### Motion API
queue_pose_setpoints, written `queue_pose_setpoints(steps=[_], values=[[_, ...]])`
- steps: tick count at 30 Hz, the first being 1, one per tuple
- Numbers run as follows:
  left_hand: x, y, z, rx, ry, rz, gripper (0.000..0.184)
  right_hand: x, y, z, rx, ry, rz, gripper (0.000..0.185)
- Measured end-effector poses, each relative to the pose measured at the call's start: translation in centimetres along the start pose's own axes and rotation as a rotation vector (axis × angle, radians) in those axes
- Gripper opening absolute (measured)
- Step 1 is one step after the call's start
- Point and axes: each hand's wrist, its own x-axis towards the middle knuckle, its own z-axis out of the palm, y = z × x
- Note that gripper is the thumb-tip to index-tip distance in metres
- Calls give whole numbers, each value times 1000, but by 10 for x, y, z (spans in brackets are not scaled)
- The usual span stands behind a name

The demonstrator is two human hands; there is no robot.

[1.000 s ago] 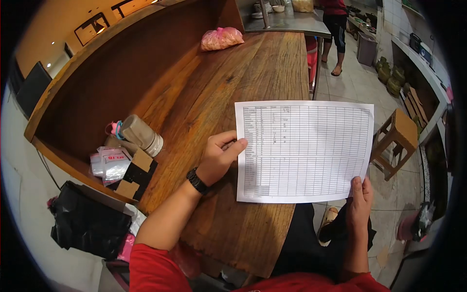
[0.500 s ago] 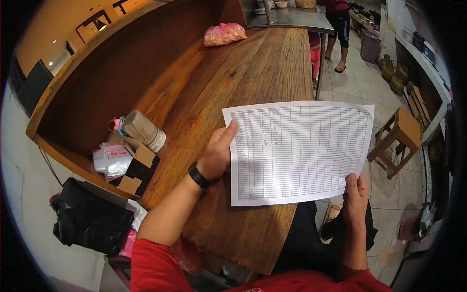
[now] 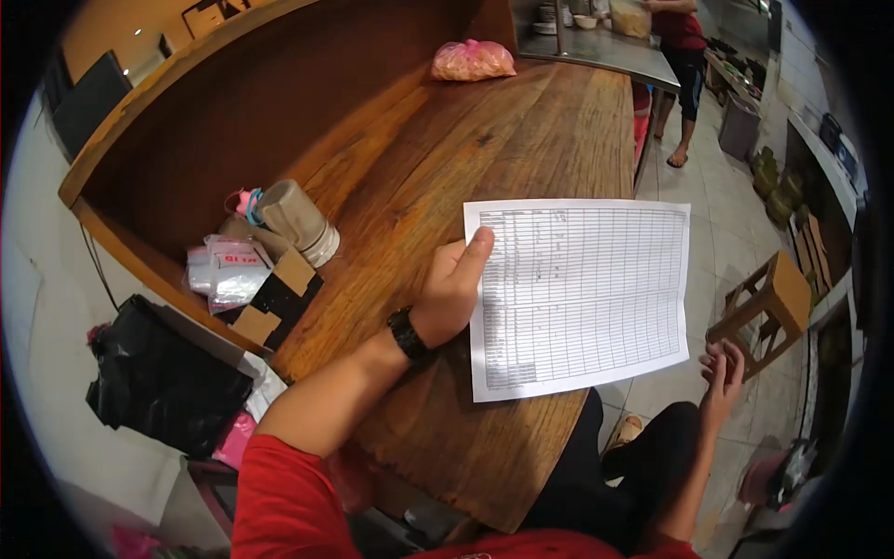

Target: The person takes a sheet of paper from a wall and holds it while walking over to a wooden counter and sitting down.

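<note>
A white sheet of paper [image 3: 587, 298] printed with a table of many rows carries a few marks in its left columns. My left hand [image 3: 451, 291] grips its left edge, thumb on top and fingers behind, and wears a dark watch on the wrist. Apart from the sheet, just off its lower right corner, is my right hand [image 3: 723, 373], its fingers loosely curled and spread with nothing in them. Beneath the paper lies the wooden counter [image 3: 410, 177], and the sheet's right part reaches out past the counter's edge.
On the counter's left stand an upside-down plastic jar [image 3: 298, 222], plastic packets [image 3: 233, 270] and a black box [image 3: 284, 296]. A pink-tied bag [image 3: 473, 61] sits farther back. A wooden stool [image 3: 768, 312] stands at right. Another person [image 3: 683, 65] stands by the metal table [image 3: 596, 47].
My right hand has let go of the sheet's lower right edge and moved right. My left hand still holds the paper. The view has shifted, and the other person's arm now shows near a container.
</note>
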Motion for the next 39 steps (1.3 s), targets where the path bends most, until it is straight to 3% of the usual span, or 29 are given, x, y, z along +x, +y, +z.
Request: queue_pose_setpoints(steps=[2,4,9,11,14,20,39], values=[[-1,3,0,-34,-3,-19,50,11,30,-35,-474,0,-69,46],[-2,7,3,-58,1,-59,51,14,96,-80,-1037,-29,-307,50],[-3,8,5,-101,35,-141,52,-20,166,-104,-929,-205,71,57],[-3,8,1,-94,10,-125,50,-18,171,-98,-726,-329,412,55],[-3,8,1,-51,-1,-113,50,-14,154,-84,-748,-359,414,52],[-3,3,2,36,59,-81,53,-11,195,-97,-757,-347,327,48],[-5,3,0,32,56,-79,54,-12,191,-96,-648,-332,397,47]])
